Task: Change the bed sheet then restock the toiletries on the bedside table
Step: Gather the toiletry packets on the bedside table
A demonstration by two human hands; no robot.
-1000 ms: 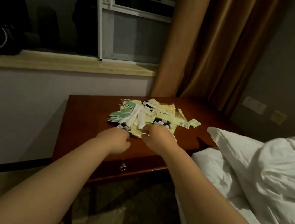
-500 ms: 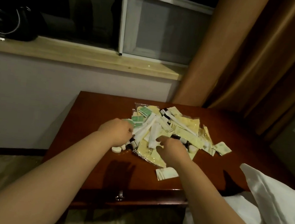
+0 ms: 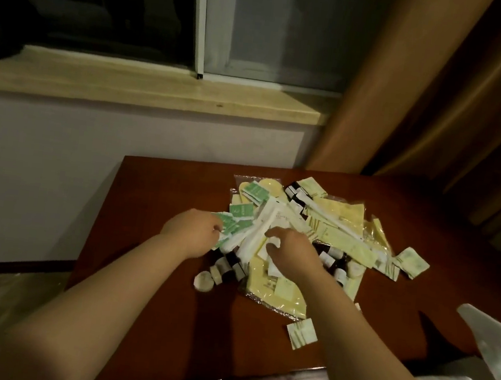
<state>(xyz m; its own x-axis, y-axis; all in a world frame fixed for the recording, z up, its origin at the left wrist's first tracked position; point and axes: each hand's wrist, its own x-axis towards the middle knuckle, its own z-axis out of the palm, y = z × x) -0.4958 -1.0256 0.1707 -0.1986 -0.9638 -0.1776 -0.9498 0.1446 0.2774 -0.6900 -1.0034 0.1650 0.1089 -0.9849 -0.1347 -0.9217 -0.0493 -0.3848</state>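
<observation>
A heap of toiletries [image 3: 307, 227] lies spread over the middle and far part of the dark red-brown table [image 3: 154, 197], and everything else can be placed against that heap. The left hand [image 3: 192, 235] rests at the heap's left edge, its fingers curled and pinching the green sachets [image 3: 234, 221] that fan out there. The right hand [image 3: 293, 252] sits on the heap's near middle, fingers bent downward with the fingertips touching a small white packet [image 3: 274, 243] beside the long white wrapped pieces [image 3: 258, 233]; whether it grips that packet or only presses on it cannot be told. The two hands are near each other but apart, the white pieces lying between them. At the heap's near left corner, small dark bottles [image 3: 229, 265] lie on their sides, and a round white cap [image 3: 203, 282] rests just beside them on bare wood. More dark bottles [image 3: 333, 260] show just right of the right hand. Pale yellow flat packs [image 3: 340, 214] cover the heap's far right part, and a clear bag with a yellow pack [image 3: 272, 292] forms its near edge under the right wrist. One striped sachet [image 3: 302, 333] lies alone on the table nearer than the heap. White bedding [image 3: 493, 352] shows to the heap's near right, a brown curtain [image 3: 426, 85] hangs beyond it on the right, and a stone window sill [image 3: 129, 88] runs behind it.
</observation>
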